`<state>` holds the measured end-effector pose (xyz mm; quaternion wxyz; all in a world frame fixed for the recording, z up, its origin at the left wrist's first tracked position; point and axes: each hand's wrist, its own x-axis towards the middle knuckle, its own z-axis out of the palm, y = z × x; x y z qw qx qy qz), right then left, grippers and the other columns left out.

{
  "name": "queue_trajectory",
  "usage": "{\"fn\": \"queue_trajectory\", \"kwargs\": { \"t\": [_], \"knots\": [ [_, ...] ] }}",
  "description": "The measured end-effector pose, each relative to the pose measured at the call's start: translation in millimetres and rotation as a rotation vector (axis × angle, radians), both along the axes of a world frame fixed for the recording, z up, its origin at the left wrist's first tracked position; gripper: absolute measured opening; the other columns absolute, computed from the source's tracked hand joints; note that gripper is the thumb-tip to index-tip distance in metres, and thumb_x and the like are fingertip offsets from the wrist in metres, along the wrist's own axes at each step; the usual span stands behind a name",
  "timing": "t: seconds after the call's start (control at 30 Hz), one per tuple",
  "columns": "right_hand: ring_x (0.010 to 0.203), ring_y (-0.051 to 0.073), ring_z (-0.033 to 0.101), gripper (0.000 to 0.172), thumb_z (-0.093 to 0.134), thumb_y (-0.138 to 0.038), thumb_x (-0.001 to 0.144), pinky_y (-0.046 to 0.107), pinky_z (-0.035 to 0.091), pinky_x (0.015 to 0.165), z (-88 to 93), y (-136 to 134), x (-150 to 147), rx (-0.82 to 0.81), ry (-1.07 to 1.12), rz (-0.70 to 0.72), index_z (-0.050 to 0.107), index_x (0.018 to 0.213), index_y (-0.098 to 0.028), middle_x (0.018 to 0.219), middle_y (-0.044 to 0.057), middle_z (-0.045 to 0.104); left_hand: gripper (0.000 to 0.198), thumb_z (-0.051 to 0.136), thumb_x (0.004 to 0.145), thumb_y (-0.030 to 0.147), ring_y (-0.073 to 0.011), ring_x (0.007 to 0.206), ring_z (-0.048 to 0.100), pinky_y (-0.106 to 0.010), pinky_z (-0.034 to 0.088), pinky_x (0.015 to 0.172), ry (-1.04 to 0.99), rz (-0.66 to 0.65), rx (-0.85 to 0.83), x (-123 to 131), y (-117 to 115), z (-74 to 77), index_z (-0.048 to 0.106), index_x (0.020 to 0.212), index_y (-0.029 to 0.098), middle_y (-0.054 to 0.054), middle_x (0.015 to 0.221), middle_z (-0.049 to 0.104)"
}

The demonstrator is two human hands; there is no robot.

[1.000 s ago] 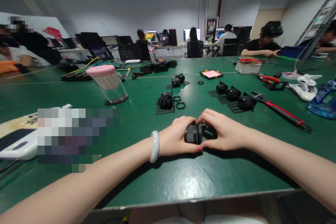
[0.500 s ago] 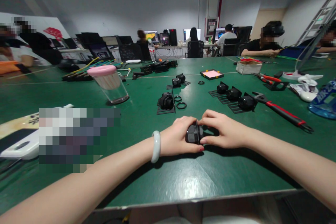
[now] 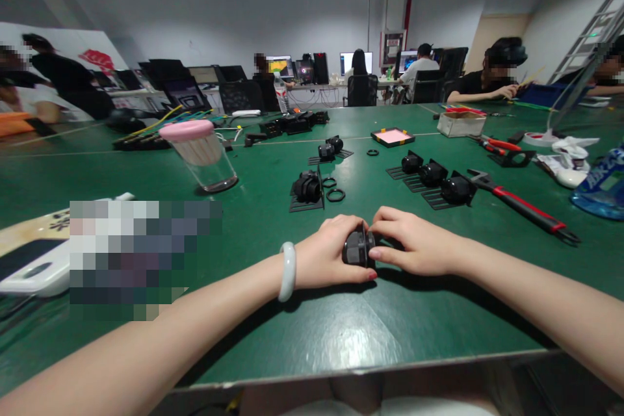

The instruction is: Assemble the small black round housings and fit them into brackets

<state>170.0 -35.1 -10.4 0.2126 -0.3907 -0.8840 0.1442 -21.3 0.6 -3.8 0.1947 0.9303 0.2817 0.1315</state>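
Observation:
My left hand (image 3: 329, 250) wraps round a black plastic threaded fitting (image 3: 354, 248) with a thin flange plate, held on its side low over the table. A pale bangle circles that wrist. At the fitting's right end, my right hand (image 3: 409, 240) pinches a black ring nut (image 3: 372, 242) between thumb and fingers; its far side is hidden by the fingers. Just beyond my hands a similar fitting (image 3: 308, 187) stands on a slotted black plate. Beside it lie two loose black ring nuts (image 3: 336, 195).
Three fittings (image 3: 432, 173) sit on slotted plates to the right, beside a red-and-black adjustable wrench (image 3: 529, 211). A pink-lidded cup (image 3: 214, 166) stands left, a blue bottle (image 3: 602, 185) far right. The green table's (image 3: 341, 344) front edge is near me. Co-workers sit beyond.
The fingers of my right hand have closed in and shifted slightly round the fitting's right end. My left hand keeps its hold.

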Motion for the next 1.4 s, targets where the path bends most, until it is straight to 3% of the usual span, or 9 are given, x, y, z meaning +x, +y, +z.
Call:
{"fn": "queue_trajectory", "kwargs": {
  "t": [0.3,0.77,1.4],
  "knots": [
    [0.074,0.016,0.049,0.034,0.058,-0.042,0.07,0.028,0.04,0.064,-0.6,0.3,0.0,0.046,-0.002,-0.03,0.051,0.088,-0.015,0.084,0.005,0.049,0.05,0.063,0.06,0.048,-0.021,0.086,0.048,-0.033,0.039,0.078,0.003,-0.006,0.006,-0.6,0.6,-0.7,0.047,0.095,0.018,-0.004,0.09,0.052],
    [0.076,0.015,0.045,0.035,0.064,-0.027,0.062,0.026,0.038,0.065,-0.3,-1.1,-1.4,0.087,0.081,0.022,0.044,0.089,-0.016,0.085,0.003,0.047,0.054,0.062,0.061,0.051,-0.0209,0.085,0.049,-0.033,0.039,0.078,-0.006,-0.029,0.026,-1.0,0.7,-1.8,0.045,0.1,0.016,-0.005,0.093,0.053],
    [0.076,0.015,0.048,0.031,0.058,-0.035,0.071,0.027,0.04,0.066,0.0,-0.9,-1.1,0.031,0.001,0.003,0.048,0.092,-0.015,0.085,0.004,0.048,0.049,0.062,0.061,0.047,-0.0199,0.084,0.048,-0.031,0.038,0.077,0.017,-0.026,0.047,-0.6,0.6,0.1,0.045,0.096,0.017,-0.003,0.09,0.052]
  ]
}}
